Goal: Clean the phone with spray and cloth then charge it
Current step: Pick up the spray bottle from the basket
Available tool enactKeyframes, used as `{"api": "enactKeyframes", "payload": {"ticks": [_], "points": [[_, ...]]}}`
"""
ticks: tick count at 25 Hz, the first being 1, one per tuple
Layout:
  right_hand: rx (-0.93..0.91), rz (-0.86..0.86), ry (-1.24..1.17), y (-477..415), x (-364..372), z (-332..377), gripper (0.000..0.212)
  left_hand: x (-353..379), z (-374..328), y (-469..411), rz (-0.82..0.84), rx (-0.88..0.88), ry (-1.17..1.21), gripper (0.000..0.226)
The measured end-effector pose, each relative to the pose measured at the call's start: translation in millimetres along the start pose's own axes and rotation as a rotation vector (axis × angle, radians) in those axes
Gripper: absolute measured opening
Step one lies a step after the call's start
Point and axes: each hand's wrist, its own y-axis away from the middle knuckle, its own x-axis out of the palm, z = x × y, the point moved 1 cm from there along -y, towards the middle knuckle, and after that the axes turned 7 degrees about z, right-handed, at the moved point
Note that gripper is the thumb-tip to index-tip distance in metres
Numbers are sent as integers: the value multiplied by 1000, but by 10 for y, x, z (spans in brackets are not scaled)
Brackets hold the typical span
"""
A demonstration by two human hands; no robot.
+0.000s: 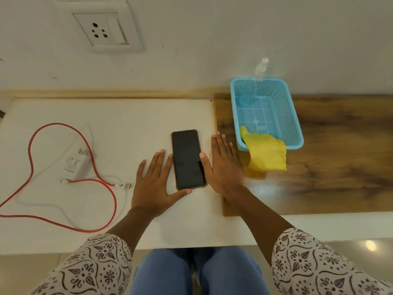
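A black phone [187,160] in a clear case lies face up on the white table [106,116]. My left hand [155,183] rests flat just left of it, fingers spread, thumb touching the phone's near corner. My right hand [223,165] lies flat on its right side, thumb against the phone's edge. Neither hand holds anything. A clear spray bottle [254,84] stands in the far corner of a blue basket [282,116]. A yellow cloth [266,154] hangs over the basket's near rim. A white charger plug [75,166] and a red cable [32,158] lie at the left.
A wall socket with a switch [102,29] sits on the white wall above the table's left part. The basket stands on a brown wooden board [340,158] at the right. A white cable [42,201] loops beside the red one. My knees are below the table's near edge.
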Motion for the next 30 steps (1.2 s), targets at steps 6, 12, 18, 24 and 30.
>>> {"api": "enactKeyframes", "payload": {"ticks": [6,12,18,24,30], "points": [[-91,-349,-494,-236,-807,203,42,-19,0,11,-14,8,29,99],[204,-502,-187,-910,-1594,-373,55,-23,6,4,-4,-5,29,101],[138,-499,-293,-982,-1480,-593,43,-3,19,7,-9,-8,33,100],[77,-727,-357,-849,-1703,-510,35,5,21,8,-20,-10,31,100],[-92,-748,-1322,-709,-2203,-145,38,10,22,-2,-26,-11,29,100]]}}
